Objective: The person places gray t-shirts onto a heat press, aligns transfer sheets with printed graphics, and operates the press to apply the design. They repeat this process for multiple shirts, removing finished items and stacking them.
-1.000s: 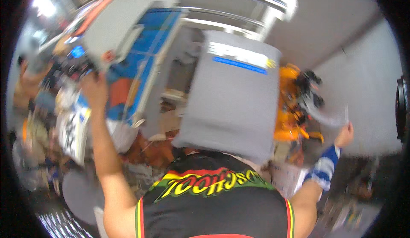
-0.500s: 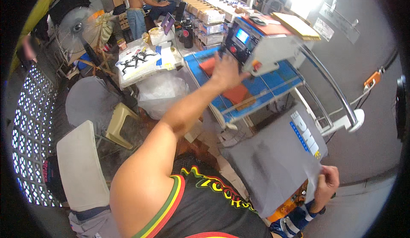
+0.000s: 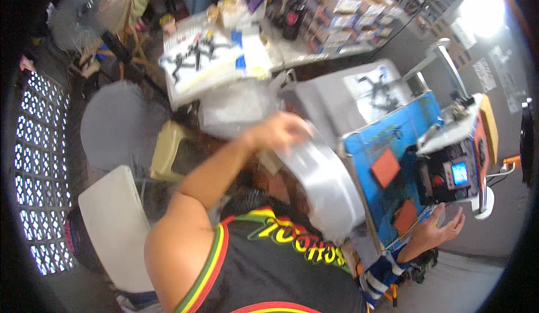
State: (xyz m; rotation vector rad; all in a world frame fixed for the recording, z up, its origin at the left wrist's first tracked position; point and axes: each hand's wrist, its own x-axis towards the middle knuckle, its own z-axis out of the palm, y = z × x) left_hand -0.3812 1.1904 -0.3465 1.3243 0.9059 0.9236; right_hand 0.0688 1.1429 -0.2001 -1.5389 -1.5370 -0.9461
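Note:
A translucent, whitish plastic sheet (image 3: 331,192) hangs curved and blurred from my left hand (image 3: 282,131), which is pinched on its upper edge. My right hand (image 3: 433,233) has its fingers apart at the near corner of a heat press's blue frame (image 3: 359,144); whether it touches the frame is not clear. On that frame lie two orange-red pads (image 3: 386,168). The press's black control box (image 3: 443,175), with a lit screen, stands just beyond my right hand. Grey fabric (image 3: 323,96) bearing a print of black figures (image 3: 377,91) lies on the far side of the blue frame.
Left of the press, a table holds a white sheet with black figures (image 3: 199,54). A clear plastic bag (image 3: 233,108) hangs beside it. A beige stool (image 3: 167,150), a white chair back (image 3: 112,223) and a fan (image 3: 92,7) stand left. Stacked boxes (image 3: 348,12) are at the back.
The press head and blue frame have swung right and nearer. My left hand has left the press and now holds the plastic sheet. My right hand has let go of the near grey fabric.

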